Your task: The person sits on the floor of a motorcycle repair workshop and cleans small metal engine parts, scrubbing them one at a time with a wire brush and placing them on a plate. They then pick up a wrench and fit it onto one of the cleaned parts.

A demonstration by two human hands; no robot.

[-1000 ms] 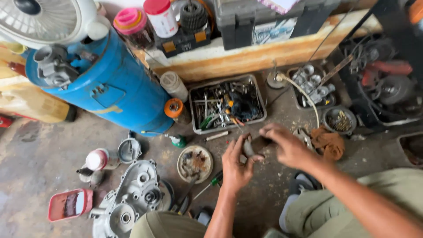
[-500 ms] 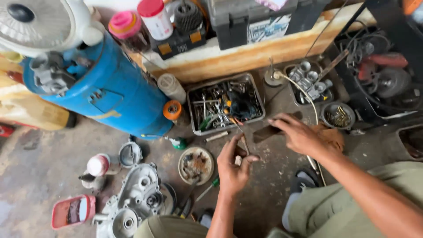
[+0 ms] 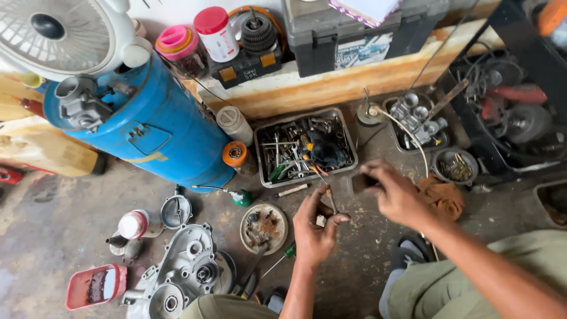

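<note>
My left hand [image 3: 314,231] is raised over the concrete floor, palm up. Its fingers pinch a thin metal rod [image 3: 329,198] that points toward the tool tray, and a small pale piece [image 3: 321,221] rests by the fingertips. Just right of it, my right hand [image 3: 397,196] grips a small dark block [image 3: 361,181] between thumb and fingers. The two hands are a short gap apart. Behind them, a metal tray [image 3: 350,135] lies full of wrenches, screwdrivers and bits.
A blue cylinder [image 3: 155,125] lies at left under a white fan [image 3: 58,31]. On the floor sit a round dish of small parts [image 3: 264,228], an engine cover [image 3: 182,273], a red tray [image 3: 93,287], a carburettor tray [image 3: 417,120], a screw bowl [image 3: 455,166] and a brown rag [image 3: 442,198].
My hands, close together a second ago, have drawn apart. The right hand moved right with the dark block, and the left hand turned palm up with the rod.
</note>
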